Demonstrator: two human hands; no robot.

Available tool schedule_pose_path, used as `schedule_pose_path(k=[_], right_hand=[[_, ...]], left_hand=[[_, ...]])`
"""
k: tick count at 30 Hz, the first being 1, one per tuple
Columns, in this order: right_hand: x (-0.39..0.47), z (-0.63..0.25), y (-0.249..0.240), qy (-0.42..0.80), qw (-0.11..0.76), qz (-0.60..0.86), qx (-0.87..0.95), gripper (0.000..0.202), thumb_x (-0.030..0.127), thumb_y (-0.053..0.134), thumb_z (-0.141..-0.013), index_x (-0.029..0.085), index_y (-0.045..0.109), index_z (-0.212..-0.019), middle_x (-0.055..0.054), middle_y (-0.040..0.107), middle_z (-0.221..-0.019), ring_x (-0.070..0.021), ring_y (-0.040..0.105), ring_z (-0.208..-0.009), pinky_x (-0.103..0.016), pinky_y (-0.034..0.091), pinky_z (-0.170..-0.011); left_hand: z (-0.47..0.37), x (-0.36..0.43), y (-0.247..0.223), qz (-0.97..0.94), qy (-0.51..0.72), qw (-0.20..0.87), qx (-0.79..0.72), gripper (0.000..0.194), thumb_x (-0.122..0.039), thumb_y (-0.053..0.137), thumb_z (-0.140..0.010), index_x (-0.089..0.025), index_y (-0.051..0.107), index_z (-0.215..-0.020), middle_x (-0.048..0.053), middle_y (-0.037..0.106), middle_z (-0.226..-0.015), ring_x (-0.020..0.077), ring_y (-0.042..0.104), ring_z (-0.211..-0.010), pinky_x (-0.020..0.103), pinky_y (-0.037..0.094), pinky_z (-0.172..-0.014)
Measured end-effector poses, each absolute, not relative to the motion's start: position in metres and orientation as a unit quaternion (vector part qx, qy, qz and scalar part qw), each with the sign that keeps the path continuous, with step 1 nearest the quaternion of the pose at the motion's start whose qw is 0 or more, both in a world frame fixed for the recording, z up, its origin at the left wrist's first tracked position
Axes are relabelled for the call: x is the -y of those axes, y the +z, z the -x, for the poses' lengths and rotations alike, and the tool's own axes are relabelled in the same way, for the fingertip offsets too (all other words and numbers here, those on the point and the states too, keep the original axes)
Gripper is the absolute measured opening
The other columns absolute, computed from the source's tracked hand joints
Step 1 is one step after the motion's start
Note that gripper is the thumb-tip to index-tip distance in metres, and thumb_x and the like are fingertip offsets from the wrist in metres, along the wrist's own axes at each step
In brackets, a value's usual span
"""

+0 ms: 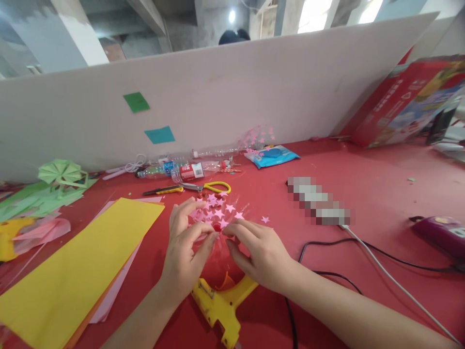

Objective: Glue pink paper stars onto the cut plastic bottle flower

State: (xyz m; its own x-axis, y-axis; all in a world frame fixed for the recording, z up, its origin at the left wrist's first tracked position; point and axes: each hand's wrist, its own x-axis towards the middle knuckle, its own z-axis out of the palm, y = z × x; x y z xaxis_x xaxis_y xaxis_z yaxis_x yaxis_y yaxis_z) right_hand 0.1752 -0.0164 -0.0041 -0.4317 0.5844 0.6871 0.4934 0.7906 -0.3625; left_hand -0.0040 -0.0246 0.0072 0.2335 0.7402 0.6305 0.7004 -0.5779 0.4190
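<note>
In the middle of the red table, pink paper stars cluster on what looks like clear, thin plastic strips around a red bottle cap. My left hand curls at the left of this cluster, thumb and forefinger pinched just below the cap. From the right, my right hand brings its bent fingertips close to the same spot. Whatever lies between the fingertips is too small or hidden to name. A yellow hot glue gun lies just below both hands, partly behind the right one.
Yellow paper sheets lie left. Behind the hands are scissors, a utility knife, plastic bottles and a blue wipes pack. Black cable and white cable cross the right side. A white board closes the back.
</note>
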Motion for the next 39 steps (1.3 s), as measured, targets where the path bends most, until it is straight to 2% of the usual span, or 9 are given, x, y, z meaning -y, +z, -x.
schedule_pose_path(k=[6, 11, 17, 22, 25, 27, 31, 35, 39], right_hand=[[0.017, -0.176, -0.004, 0.048, 0.422, 0.316, 0.848, 0.014, 0.011, 0.043, -0.089, 0.015, 0.056, -0.091, -0.006, 0.064, -0.078, -0.0141, 0.057, -0.065, -0.024, 0.044, -0.056], [0.018, -0.176, -0.003, 0.046, 0.418, 0.31, 0.853, 0.015, 0.012, 0.042, -0.09, 0.015, 0.056, -0.091, -0.006, 0.064, -0.078, -0.0143, 0.058, -0.065, -0.024, 0.044, -0.056], [0.017, -0.177, -0.004, 0.039, 0.419, 0.307, 0.854, 0.015, 0.013, 0.042, -0.091, 0.015, 0.056, -0.092, -0.006, 0.064, -0.078, -0.014, 0.057, -0.063, -0.024, 0.043, -0.055], [0.015, -0.18, -0.003, 0.043, 0.436, 0.3, 0.847, 0.014, 0.011, 0.042, -0.09, 0.015, 0.055, -0.094, -0.006, 0.064, -0.079, -0.0145, 0.057, -0.066, -0.025, 0.045, -0.057], [0.014, -0.181, -0.003, 0.04, 0.448, 0.303, 0.84, 0.015, 0.01, 0.042, -0.09, 0.015, 0.055, -0.095, -0.006, 0.062, -0.078, -0.0141, 0.056, -0.065, -0.025, 0.044, -0.057], [0.014, -0.181, -0.003, 0.035, 0.453, 0.304, 0.837, 0.015, 0.01, 0.042, -0.09, 0.015, 0.055, -0.095, -0.005, 0.061, -0.077, -0.0135, 0.054, -0.063, -0.024, 0.043, -0.055], [0.014, -0.181, -0.002, 0.013, 0.459, 0.305, 0.834, 0.016, 0.009, 0.042, -0.089, 0.015, 0.056, -0.094, -0.005, 0.061, -0.076, -0.0135, 0.054, -0.063, -0.024, 0.043, -0.055], [0.015, -0.182, 0.001, -0.059, 0.468, 0.292, 0.832, 0.016, 0.009, 0.048, -0.087, 0.016, 0.059, -0.096, -0.007, 0.063, -0.086, -0.0168, 0.055, -0.074, -0.029, 0.047, -0.066], [0.016, -0.181, 0.0, -0.127, 0.447, 0.276, 0.841, 0.023, 0.011, 0.054, -0.086, 0.02, 0.062, -0.106, -0.008, 0.063, -0.1, -0.0216, 0.054, -0.095, -0.043, 0.047, -0.09]], left_hand=[[0.006, 0.021, 0.005, -0.785, 0.406, 0.032, -0.466, 0.008, -0.024, 0.053, -0.09, -0.024, 0.057, -0.083, 0.004, 0.041, -0.137, 0.0256, 0.035, -0.132, 0.06, 0.025, -0.111], [0.005, 0.021, 0.004, -0.793, 0.398, 0.018, -0.461, 0.011, -0.021, 0.047, -0.093, -0.023, 0.054, -0.084, 0.006, 0.045, -0.134, 0.0244, 0.035, -0.132, 0.059, 0.023, -0.112], [0.008, 0.019, 0.006, -0.814, 0.379, 0.033, -0.439, 0.009, -0.022, 0.05, -0.091, -0.022, 0.056, -0.085, 0.006, 0.048, -0.131, 0.0237, 0.04, -0.128, 0.049, 0.035, -0.108], [0.012, 0.018, 0.008, -0.838, 0.378, -0.087, -0.383, 0.013, -0.013, 0.051, -0.088, -0.019, 0.06, -0.095, 0.011, 0.052, -0.127, 0.025, 0.047, -0.122, 0.052, 0.032, -0.108], [0.012, 0.018, 0.01, -0.843, 0.372, -0.15, -0.359, 0.023, -0.009, 0.055, -0.085, -0.017, 0.061, -0.106, 0.013, 0.055, -0.124, 0.0265, 0.05, -0.119, 0.054, 0.032, -0.107], [0.013, 0.018, 0.01, -0.842, 0.373, -0.159, -0.355, 0.029, -0.009, 0.055, -0.085, -0.017, 0.059, -0.112, 0.013, 0.056, -0.124, 0.0266, 0.05, -0.119, 0.054, 0.032, -0.107], [0.015, 0.018, 0.01, -0.834, 0.4, -0.103, -0.366, 0.027, -0.01, 0.049, -0.088, -0.017, 0.058, -0.112, 0.011, 0.058, -0.121, 0.0232, 0.052, -0.117, 0.048, 0.035, -0.107], [0.017, 0.019, 0.01, -0.806, 0.426, -0.043, -0.409, 0.023, -0.014, 0.044, -0.092, -0.02, 0.06, -0.106, 0.008, 0.058, -0.12, 0.0218, 0.052, -0.115, 0.044, 0.039, -0.105], [0.016, 0.018, 0.008, -0.792, 0.431, 0.004, -0.432, 0.021, -0.018, 0.043, -0.093, -0.022, 0.061, -0.105, 0.007, 0.056, -0.121, 0.0211, 0.051, -0.116, 0.041, 0.043, -0.101]])
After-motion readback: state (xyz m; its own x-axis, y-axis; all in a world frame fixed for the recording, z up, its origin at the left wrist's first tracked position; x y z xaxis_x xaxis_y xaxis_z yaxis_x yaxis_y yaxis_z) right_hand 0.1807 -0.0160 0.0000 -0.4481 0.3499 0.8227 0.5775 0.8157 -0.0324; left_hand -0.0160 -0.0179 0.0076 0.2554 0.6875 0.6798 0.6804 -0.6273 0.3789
